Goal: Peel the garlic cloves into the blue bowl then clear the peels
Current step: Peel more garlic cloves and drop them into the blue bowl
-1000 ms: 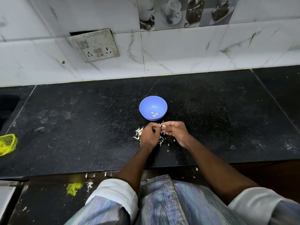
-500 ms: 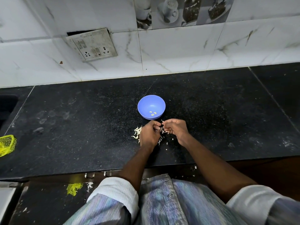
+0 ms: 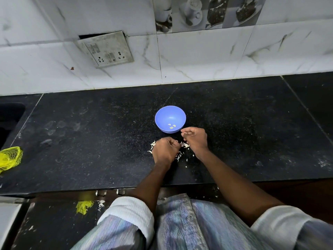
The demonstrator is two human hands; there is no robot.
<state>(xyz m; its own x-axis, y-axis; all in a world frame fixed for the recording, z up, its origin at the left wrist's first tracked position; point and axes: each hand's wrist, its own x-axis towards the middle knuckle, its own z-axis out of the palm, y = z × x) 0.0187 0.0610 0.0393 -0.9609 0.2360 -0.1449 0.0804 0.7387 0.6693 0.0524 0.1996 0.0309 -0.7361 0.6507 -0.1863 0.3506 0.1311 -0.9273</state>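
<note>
Pinching a clove (image 3: 184, 132) beside the bowl (image 3: 170, 121), the right hand (image 3: 195, 139) is risking a drop onto the surface (image 3: 90, 141) (slippery); left hand (image 3: 164, 152) is curling, contents hidden.

You have a single view, from the camera on your head, looking forward and steeply down over your own arms. It sits close above the near edge of the black desk (image 3: 90, 141), which spans the frame from left to right. The tiled wall (image 3: 198, 56) fills the far part, and your shirt (image 3: 180, 228) the nearest. The wide lens bends the edges.
</note>
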